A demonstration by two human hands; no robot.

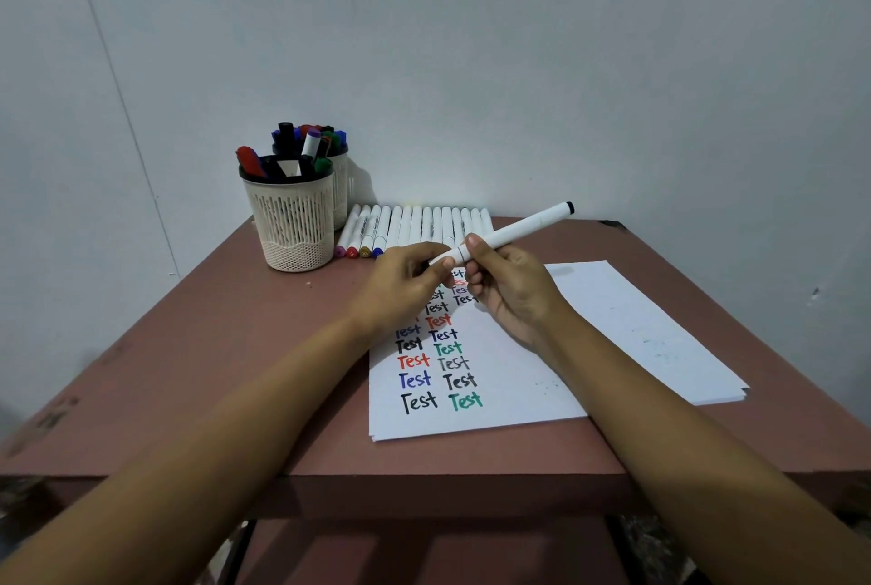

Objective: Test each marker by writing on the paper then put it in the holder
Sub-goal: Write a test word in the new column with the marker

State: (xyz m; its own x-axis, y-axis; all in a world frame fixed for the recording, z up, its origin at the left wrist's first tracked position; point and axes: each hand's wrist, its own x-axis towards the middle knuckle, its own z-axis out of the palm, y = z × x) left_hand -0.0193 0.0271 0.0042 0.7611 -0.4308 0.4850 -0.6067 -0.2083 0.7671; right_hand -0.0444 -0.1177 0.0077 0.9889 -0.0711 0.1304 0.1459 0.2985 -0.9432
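A long white marker (518,228) with a black end is held above the paper, tilted up to the right. My right hand (509,287) grips its barrel. My left hand (405,278) pinches the cap end at its lower left. The white paper (518,391) under my hands carries two columns of the word "Test" in black, red, blue and green. Two cream mesh holders (292,216) stand at the back left with several markers in them. A row of several white markers (419,226) lies along the back edge.
The reddish-brown table (212,348) stands against a pale wall. A second stack of white sheets (660,325) lies under and to the right of the written sheet. The table's front edge is near my forearms.
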